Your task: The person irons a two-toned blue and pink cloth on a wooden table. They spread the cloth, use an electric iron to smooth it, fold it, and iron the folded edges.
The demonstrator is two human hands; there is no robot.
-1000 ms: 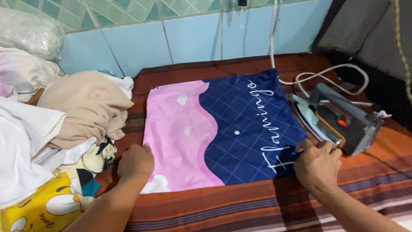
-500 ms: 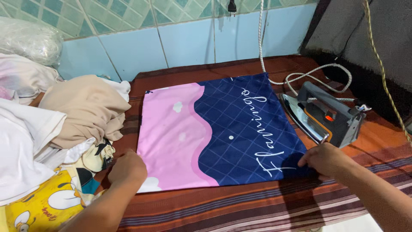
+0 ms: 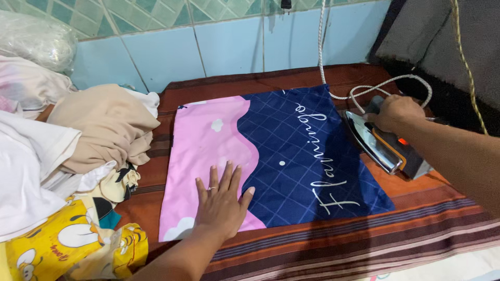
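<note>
A pink and navy pillowcase (image 3: pixel 271 161) lies flat on a brown striped cloth (image 3: pixel 333 244) covering the work surface. The left hand (image 3: pixel 221 200) rests palm down, fingers spread and released, on the near pink portion of the pillowcase. The right hand (image 3: pixel 396 112) is closed around the handle of an electric iron (image 3: pixel 383 143), which stands tipped on its heel just beside the right edge of the pillowcase, soleplate facing left. The iron's white cord (image 3: pixel 364 88) loops at the far right. A pile of clothes (image 3: pixel 78 156) sits at the left. Blue wall tiles (image 3: pixel 224 47) lie beyond.
</note>
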